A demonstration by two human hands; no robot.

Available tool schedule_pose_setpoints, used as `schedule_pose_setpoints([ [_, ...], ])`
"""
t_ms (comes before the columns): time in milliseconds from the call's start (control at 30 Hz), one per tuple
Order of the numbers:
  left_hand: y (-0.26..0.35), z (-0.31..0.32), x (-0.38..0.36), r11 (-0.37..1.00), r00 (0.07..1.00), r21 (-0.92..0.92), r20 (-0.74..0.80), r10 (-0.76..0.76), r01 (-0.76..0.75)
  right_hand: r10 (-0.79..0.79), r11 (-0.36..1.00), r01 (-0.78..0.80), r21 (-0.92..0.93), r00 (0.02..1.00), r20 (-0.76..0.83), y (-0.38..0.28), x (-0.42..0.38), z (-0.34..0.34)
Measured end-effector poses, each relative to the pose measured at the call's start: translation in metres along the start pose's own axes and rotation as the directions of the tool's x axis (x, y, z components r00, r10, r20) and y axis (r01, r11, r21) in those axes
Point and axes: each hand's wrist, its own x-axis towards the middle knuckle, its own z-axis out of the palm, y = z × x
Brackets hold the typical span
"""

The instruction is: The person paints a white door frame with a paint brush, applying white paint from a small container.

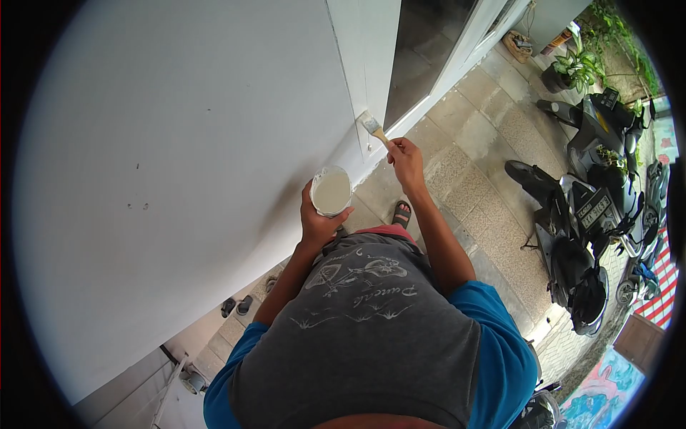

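In my left hand [319, 222] is a white tub of paint [332, 191], its fingers wrapped round the side and its open top facing me. Pale, off-white paint fills much of what shows inside, and the rim is smeared. My right hand [406, 163] grips a paintbrush [376, 130] by its wooden handle. The bristles point up and left, against or very close to the white door frame [363, 86]; I cannot tell whether they touch it. Just below the bristles a small round spot shows on the frame.
A large white wall [186, 157] with small marks fills the left side. Dark glass [421, 57] lies beyond the frame. Paving [464, 171] runs underfoot. Parked motorbikes [572, 236] and a potted plant [572, 70] stand at the right. Sandals [236, 307] lie by the wall's lower edge.
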Motion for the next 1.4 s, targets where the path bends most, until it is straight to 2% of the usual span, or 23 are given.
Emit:
schedule_pose_setpoints([
  [100, 0.001, 0.0, 0.001, 1.0, 1.0, -0.001, -0.006, 0.012, -0.012, -0.059, 0.993, 0.056, 0.105, 0.998, 0.026, -0.043, -0.014, -0.009],
  [167, 0.003, 0.0, 0.0, 1.0, 1.0, 0.028, -0.007, -0.009, 0.01, -0.174, 0.942, 0.144, 0.302, 0.982, 0.076, -0.071, -0.024, -0.012],
  [233, 0.005, 0.001, 0.001, 0.999, 1.0, 0.032, -0.01, -0.003, 0.003, -0.236, 0.907, 0.193, 0.373, 0.969, 0.071, -0.076, -0.025, -0.007],
  [267, 0.006, 0.001, 0.001, 0.999, 1.0, 0.039, -0.015, 0.002, -0.001, -0.295, 0.865, 0.238, 0.443, 0.953, 0.065, -0.077, -0.024, -0.006],
  [367, 0.008, 0.002, 0.002, 0.999, 0.999, 0.016, -0.02, 0.038, -0.037, -0.328, 0.872, 0.258, 0.415, 0.939, 0.107, -0.024, 0.01, 0.008],
  [433, 0.008, 0.001, 0.002, 0.999, 0.999, 0.005, -0.019, 0.042, -0.041, -0.359, 0.877, 0.302, 0.374, 0.929, 0.091, 0.03, 0.029, 0.016],
  [533, 0.007, 0.001, 0.003, 0.999, 0.998, 0.0, -0.022, 0.051, -0.051, -0.276, 0.952, 0.259, 0.167, 0.957, 0.088, 0.105, 0.047, 0.019],
  [567, 0.007, 0.001, 0.003, 0.998, 0.998, 0.003, -0.025, 0.057, -0.057, -0.274, 0.952, 0.257, 0.168, 0.958, 0.089, 0.121, 0.047, 0.017],
  [633, 0.005, 0.001, 0.003, 0.999, 0.998, 0.017, -0.035, 0.046, -0.046, -0.09, 0.985, 0.1, -0.143, 0.993, 0.074, 0.147, 0.048, 0.013],
  [667, 0.005, 0.001, 0.003, 0.999, 0.998, 0.029, -0.045, 0.035, -0.033, -0.09, 0.985, 0.1, -0.142, 0.993, 0.073, 0.16, 0.05, 0.016],
  [733, 0.004, 0.002, 0.005, 0.999, 0.998, 0.014, -0.044, 0.05, -0.049, -0.026, 0.913, 0.021, -0.407, 1.0, -0.006, 0.17, 0.053, 0.021],
  [867, 0.001, 0.005, 0.006, 0.998, 0.998, 0.001, -0.032, 0.058, -0.058, -0.022, 0.89, -0.008, -0.456, 0.998, -0.06, 0.145, 0.046, 0.028],
  [967, 0.002, 0.005, 0.007, 0.999, 0.999, 0.003, -0.001, 0.051, -0.051, -0.053, 0.908, 0.017, -0.418, 0.996, -0.074, 0.103, 0.038, 0.024],
  [1067, 0.008, 0.007, 0.009, 1.0, 1.0, -0.016, 0.008, 0.021, -0.021, -0.024, 0.95, 0.019, -0.311, 1.0, -0.01, 0.024, 0.014, 0.006],
  [1133, 0.011, 0.009, 0.011, 1.0, 1.0, -0.007, 0.013, 0.028, -0.028, -0.058, 0.988, 0.071, -0.135, 0.994, 0.096, -0.037, -0.008, -0.006],
  [1167, 0.012, 0.009, 0.011, 0.999, 0.999, 0.004, 0.014, 0.035, -0.035, -0.058, 0.988, 0.07, -0.136, 0.994, 0.094, -0.056, -0.016, -0.01],
  [1200, 0.012, 0.009, 0.01, 0.999, 0.999, 0.002, 0.016, 0.035, -0.035, -0.177, 0.984, 0.177, 0.013, 0.98, 0.093, -0.071, -0.022, -0.013],
  [1267, 0.011, 0.011, 0.011, 1.0, 1.0, 0.001, 0.016, 0.014, -0.014, -0.352, 0.916, 0.325, 0.234, 0.932, 0.087, -0.092, -0.027, -0.015],
  [1400, 0.008, 0.013, 0.013, 1.0, 1.0, -0.024, 0.024, 0.005, -0.005, -0.37, 0.905, 0.329, 0.269, 0.922, 0.117, -0.049, 0.005, -0.006],
])
